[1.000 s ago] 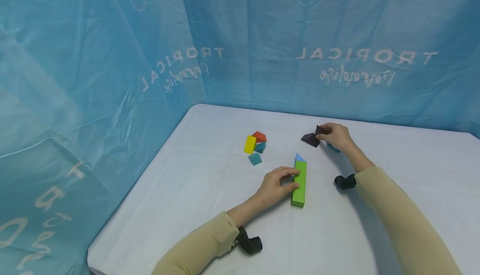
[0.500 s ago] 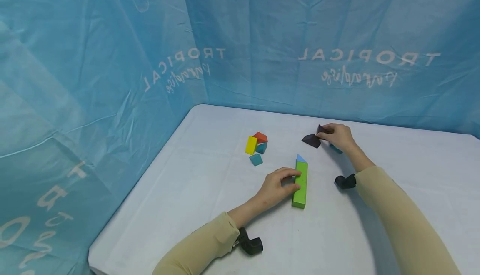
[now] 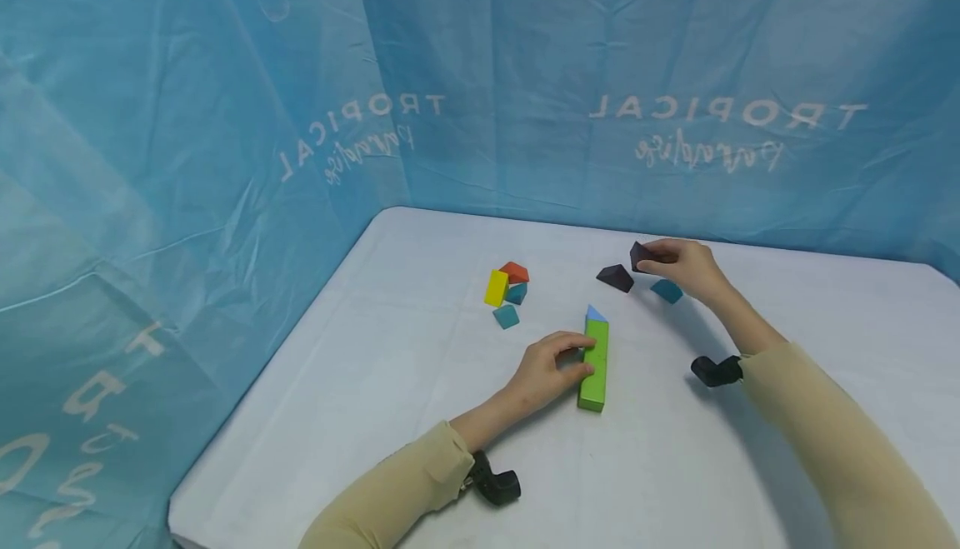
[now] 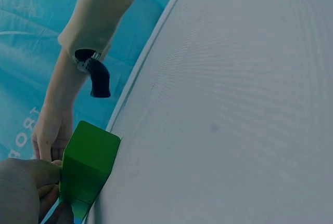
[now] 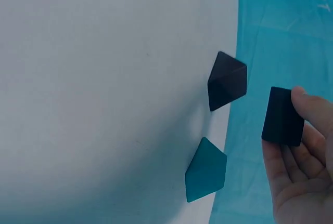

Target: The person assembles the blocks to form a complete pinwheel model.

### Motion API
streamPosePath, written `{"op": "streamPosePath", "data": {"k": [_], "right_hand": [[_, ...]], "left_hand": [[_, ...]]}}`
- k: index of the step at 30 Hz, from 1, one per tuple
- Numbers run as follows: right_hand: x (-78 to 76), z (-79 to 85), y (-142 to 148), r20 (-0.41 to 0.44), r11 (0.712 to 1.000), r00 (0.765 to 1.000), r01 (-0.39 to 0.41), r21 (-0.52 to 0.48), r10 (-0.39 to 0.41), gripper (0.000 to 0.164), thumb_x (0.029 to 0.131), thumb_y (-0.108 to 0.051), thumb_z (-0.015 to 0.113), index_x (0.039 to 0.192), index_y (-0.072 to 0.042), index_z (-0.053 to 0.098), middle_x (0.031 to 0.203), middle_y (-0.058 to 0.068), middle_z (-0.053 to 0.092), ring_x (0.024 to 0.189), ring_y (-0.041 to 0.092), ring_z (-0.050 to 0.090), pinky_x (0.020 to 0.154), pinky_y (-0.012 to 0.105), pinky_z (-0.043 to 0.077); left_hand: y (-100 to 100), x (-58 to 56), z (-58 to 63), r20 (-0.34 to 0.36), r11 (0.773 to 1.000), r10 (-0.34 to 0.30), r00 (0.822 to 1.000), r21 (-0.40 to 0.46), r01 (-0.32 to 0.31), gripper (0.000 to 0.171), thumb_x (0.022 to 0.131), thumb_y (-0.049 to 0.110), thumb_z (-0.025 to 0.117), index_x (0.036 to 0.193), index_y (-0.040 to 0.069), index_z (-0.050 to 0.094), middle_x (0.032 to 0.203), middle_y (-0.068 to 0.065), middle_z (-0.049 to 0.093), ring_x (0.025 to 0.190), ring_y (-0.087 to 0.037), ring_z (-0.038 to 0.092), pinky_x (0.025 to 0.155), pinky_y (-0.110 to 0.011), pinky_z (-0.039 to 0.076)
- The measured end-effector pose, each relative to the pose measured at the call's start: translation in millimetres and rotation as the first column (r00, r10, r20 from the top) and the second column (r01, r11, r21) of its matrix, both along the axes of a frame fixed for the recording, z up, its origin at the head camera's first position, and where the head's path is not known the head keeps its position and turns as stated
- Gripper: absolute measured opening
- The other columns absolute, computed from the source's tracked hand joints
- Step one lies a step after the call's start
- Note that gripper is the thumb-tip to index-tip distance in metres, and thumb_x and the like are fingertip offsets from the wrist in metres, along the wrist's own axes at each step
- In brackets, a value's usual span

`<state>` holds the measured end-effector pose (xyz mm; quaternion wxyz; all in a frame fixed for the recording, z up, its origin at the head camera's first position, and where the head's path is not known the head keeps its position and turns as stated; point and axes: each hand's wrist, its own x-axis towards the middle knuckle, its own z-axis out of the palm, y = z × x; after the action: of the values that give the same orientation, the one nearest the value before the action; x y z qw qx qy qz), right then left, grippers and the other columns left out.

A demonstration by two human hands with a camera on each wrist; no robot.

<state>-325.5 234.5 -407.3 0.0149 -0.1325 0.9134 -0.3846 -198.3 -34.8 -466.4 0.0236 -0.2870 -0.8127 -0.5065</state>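
My left hand (image 3: pixel 542 374) pinches a long green block (image 3: pixel 595 366) from its left side, thumb near and fingers farther along. A light blue triangular block (image 3: pixel 595 313) sits at the green block's far end. At the back right, my right hand (image 3: pixel 693 270) holds a dark block (image 5: pixel 283 117) between thumb and fingers, raised over the table. Another dark block (image 3: pixel 617 278) with slanted sides lies just left of that hand, and a teal block (image 3: pixel 667 291) lies below it. Both also show in the right wrist view.
Left of the green block lies a loose cluster: a yellow block (image 3: pixel 497 288), a red block (image 3: pixel 514 272) and two teal blocks (image 3: pixel 506 316). The white-covered table (image 3: pixel 420 282) ends at a blue printed curtain (image 3: pixel 525 157) behind and to the left.
My right hand has lifted the dark block away from the other dark one, and the teal block beneath now shows fully. My left hand stays on the green block.
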Motion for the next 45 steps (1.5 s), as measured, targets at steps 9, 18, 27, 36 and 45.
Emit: {"op": "streamPosePath", "data": {"k": [9, 18, 27, 36, 45], "right_hand": [[14.1, -3.8, -8.5, -0.02, 0.988, 0.988, -0.154, 0.008, 0.154, 0.049, 0.087, -0.033, 0.069, 0.124, -0.002, 0.06, 0.116, 0.017, 0.062, 0.102, 0.029, 0.061, 0.084, 0.044, 0.051], [24.6, -13.7, -18.5, -0.014, 0.963, 0.963, -0.271, -0.002, 0.271, 0.041, 0.085, -0.02, 0.072, 0.118, 0.002, 0.063, 0.11, 0.017, 0.065, 0.098, 0.029, 0.063, 0.08, 0.036, 0.053], [27.9, -22.8, -22.5, 0.004, 0.934, 0.935, -0.353, 0.051, 0.354, 0.037, 0.086, -0.013, 0.07, 0.119, 0.002, 0.063, 0.11, 0.016, 0.065, 0.098, 0.029, 0.063, 0.079, 0.036, 0.053], [31.9, -24.2, -16.1, 0.028, 0.944, 0.944, -0.329, -0.036, 0.33, 0.039, 0.091, -0.022, 0.065, 0.122, 0.001, 0.061, 0.117, 0.014, 0.063, 0.106, 0.029, 0.06, 0.084, 0.034, 0.051], [29.4, -30.6, -16.8, 0.034, 0.948, 0.95, -0.306, -0.087, 0.31, 0.029, 0.093, -0.016, 0.061, 0.119, -0.003, 0.065, 0.115, 0.012, 0.065, 0.107, 0.027, 0.059, 0.08, 0.021, 0.049]], "left_hand": [[-1.2, -3.4, -1.4, 0.011, 1.0, 0.004, 1.0, 0.009, -0.005, 0.033, 0.085, 0.008, 0.071, 0.117, 0.005, 0.064, 0.117, -0.003, 0.061, 0.111, -0.008, 0.054, 0.094, -0.019, 0.043], [-2.4, -4.6, -1.1, 0.003, 1.0, -0.005, 1.0, 0.015, 0.005, 0.033, 0.086, 0.01, 0.07, 0.118, 0.005, 0.063, 0.117, -0.003, 0.061, 0.111, -0.009, 0.054, 0.094, -0.019, 0.043], [-0.5, -2.9, -0.3, 0.012, 0.999, -0.017, 1.0, 0.033, 0.016, 0.033, 0.085, 0.008, 0.07, 0.118, 0.005, 0.063, 0.117, -0.003, 0.061, 0.112, -0.01, 0.054, 0.095, -0.021, 0.043], [0.0, -2.0, -0.3, 0.012, 0.999, -0.019, 1.0, 0.029, 0.019, 0.033, 0.086, 0.01, 0.07, 0.118, 0.005, 0.063, 0.118, -0.004, 0.061, 0.112, -0.01, 0.054, 0.095, -0.02, 0.043], [-0.9, -1.1, -1.3, 0.015, 1.0, -0.013, 1.0, 0.026, 0.013, 0.034, 0.085, 0.01, 0.071, 0.118, 0.004, 0.064, 0.117, -0.004, 0.061, 0.112, -0.01, 0.054, 0.095, -0.02, 0.043]]}}
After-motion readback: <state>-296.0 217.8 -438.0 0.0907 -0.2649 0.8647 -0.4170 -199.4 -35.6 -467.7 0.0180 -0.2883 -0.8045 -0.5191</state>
